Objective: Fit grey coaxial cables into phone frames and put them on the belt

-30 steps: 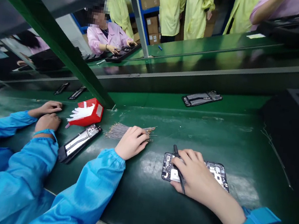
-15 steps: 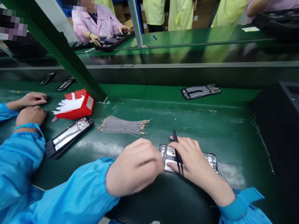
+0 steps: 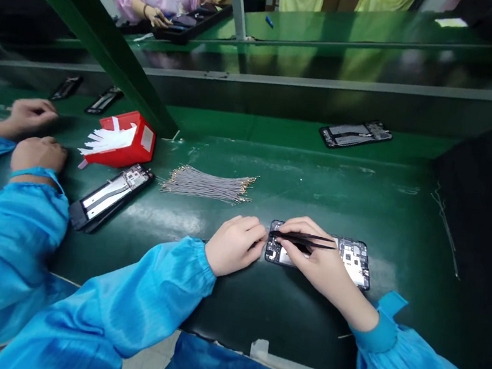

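An opened phone (image 3: pixel 357 260) lies flat on the green bench, its circuit board and inner parts showing. Black tweezers (image 3: pixel 311 241) are held in my right hand (image 3: pixel 315 259), which rests over the phone; their tips point left to the phone's left end. My left hand (image 3: pixel 235 246) is closed at that same end, fingertips pressed together beside the phone's edge. What those fingers hold, if anything, is hidden. Beyond my left hand lies a bundle of thin grey cables (image 3: pixel 209 184) with gold-coloured ends.
A red box (image 3: pixel 143 143) of white strips stands left of the cables, near stacked opened phones (image 3: pixel 110 195). A neighbour's hands (image 3: pixel 40 155) rest farther left. Another opened phone (image 3: pixel 355 134) lies behind. A black box (image 3: pixel 488 202) stands right; a green post (image 3: pixel 108 53) slants across the left.
My left hand has lowered to the phone's left end. The tweezers in my right hand have turned from steeply slanted to nearly level, tips now leftward. The view has tilted down.
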The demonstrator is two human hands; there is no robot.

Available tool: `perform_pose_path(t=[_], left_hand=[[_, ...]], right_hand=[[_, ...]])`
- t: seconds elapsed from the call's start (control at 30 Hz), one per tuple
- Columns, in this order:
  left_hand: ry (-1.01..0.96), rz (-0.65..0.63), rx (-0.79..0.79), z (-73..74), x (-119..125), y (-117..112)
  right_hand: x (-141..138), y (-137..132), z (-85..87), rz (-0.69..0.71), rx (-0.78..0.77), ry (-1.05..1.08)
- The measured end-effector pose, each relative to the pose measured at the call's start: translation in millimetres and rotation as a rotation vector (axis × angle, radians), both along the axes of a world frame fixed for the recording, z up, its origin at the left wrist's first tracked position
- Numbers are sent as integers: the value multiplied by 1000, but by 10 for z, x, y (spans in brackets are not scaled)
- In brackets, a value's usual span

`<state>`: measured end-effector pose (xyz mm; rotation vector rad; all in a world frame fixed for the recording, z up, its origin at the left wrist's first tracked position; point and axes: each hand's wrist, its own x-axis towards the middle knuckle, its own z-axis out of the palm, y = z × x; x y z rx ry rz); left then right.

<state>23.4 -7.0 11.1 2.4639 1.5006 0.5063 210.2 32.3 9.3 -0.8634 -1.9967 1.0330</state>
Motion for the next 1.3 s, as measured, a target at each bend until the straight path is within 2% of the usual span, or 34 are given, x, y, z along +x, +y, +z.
perform_pose_path(t=[0.17, 0.33, 0.5, 0.63, 0.83, 0.97, 1.13, 1.23, 1.3], left_hand=[[31, 9, 59, 10, -13, 12], [174, 89, 170, 30, -150, 95], [334, 215, 214, 54, -333, 208], [363, 220, 240, 27, -395, 256], [294, 216, 275, -7, -430, 261], [166, 52, 231, 56, -173, 184], [42, -247, 54, 145, 536, 107], [31, -392, -7, 140, 900, 151], [42, -436, -51, 115, 1039, 192]], right_hand=[[48, 24, 30, -93, -23, 11], [277, 70, 177, -377, -33, 165], [528, 181, 291, -600, 112, 371], [614, 230, 325, -656, 144, 436], [613, 190, 351, -629, 178, 348], [597, 187, 358, -630, 155, 350], [562, 242, 298, -576, 96, 359], [546, 309, 212, -516, -13, 354], [536, 354, 157, -476, -119, 345]])
